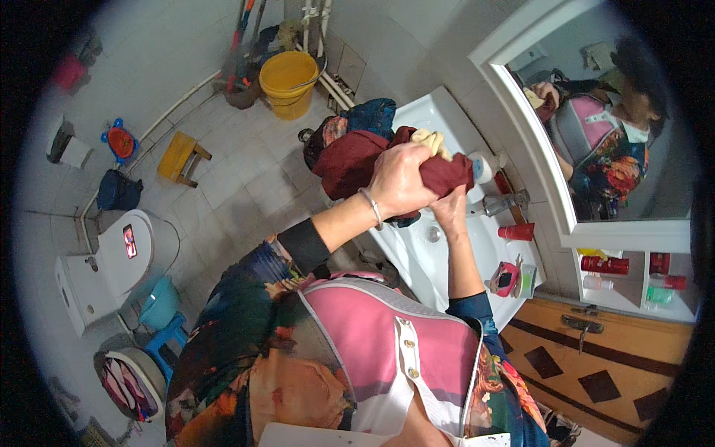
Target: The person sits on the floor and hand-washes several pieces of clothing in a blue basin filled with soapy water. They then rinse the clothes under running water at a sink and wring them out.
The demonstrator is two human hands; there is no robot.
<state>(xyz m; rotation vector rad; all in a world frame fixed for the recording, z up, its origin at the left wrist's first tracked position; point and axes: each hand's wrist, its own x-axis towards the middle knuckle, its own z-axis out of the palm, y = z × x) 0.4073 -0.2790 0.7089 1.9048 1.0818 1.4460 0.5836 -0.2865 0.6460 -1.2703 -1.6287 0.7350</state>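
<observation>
Over the white washbasin (408, 262), my left hand (403, 174) is closed around a bunched dark red cloth (447, 173). My right hand (450, 208) grips the same cloth from below, close to the left. A cream-coloured part (433, 139) sticks out above my left knuckles; whether it belongs to the red cloth I cannot tell. Beyond my left wrist, a heap of dark red fabric (352, 162) and dark blue patterned fabric (371, 117) lies at the basin's left edge. The metal tap (503, 202) is just right of my right hand. The basin's drain (434, 233) shows beneath.
A white jar (483, 167), a red tube (516, 232) and a soap box (525, 281) line the basin's back rim, below a mirror cabinet (631, 240). On the floor are a yellow bucket (287, 103) and a wooden stool (181, 159). A phone (129, 241) lies on the toilet lid (139, 223).
</observation>
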